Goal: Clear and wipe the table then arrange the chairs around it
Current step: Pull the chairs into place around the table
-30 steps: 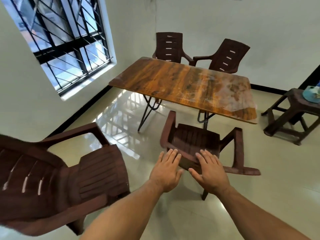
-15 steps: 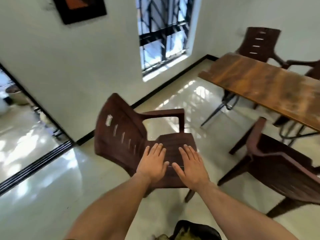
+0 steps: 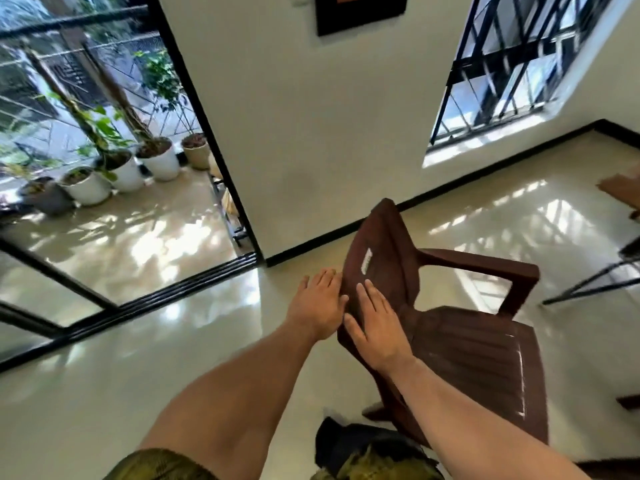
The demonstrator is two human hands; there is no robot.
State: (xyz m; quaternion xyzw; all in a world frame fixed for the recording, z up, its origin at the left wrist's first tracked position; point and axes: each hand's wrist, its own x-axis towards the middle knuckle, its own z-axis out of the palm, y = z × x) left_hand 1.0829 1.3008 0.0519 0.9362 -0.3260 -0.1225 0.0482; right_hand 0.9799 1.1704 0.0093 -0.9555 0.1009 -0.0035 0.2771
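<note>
**Entry: chair-arranging step, one item in hand**

- **Chair** [image 3: 467, 344]: brown moulded plastic with armrests. It is standing on the glossy floor [image 3: 173, 341] near the wall, between the doorway [image 3: 104, 174] and the window [image 3: 519, 71]. Its backrest [image 3: 377, 251] is pointing toward the doorway side and its seat is facing the person's right.
- **Worktop** [image 3: 621, 188]: only a wood-grain corner is showing at the right edge, with a dark metal leg [image 3: 588, 284] below it. It is sitting well apart from the chair, and nothing is showing on the visible corner.
- **Left hand** [image 3: 317, 308]: it is reaching for the outer edge of the backrest, its fingers [image 3: 325, 277] straight and close together, curling round nothing. Whether it is touching the plastic cannot be told.
- **Right hand** [image 3: 377, 327]: it is lying flat over the front face of the backrest, its fingers [image 3: 369, 296] straight and slightly spread, gripping nothing.
- **Surroundings**: potted plants [image 3: 159, 161] are standing outside the doorway.

**Step, as judged:** clearing and wiping are probably finished. This chair is being taken up so it can go to the worktop.

**Next move, as judged:** both hands are needing a firm hold on the backrest's sides or top. The chair is then needing to be turned, carried or slid to a free side, and set with its seat facing the worktop, clear of the metal leg.
</note>
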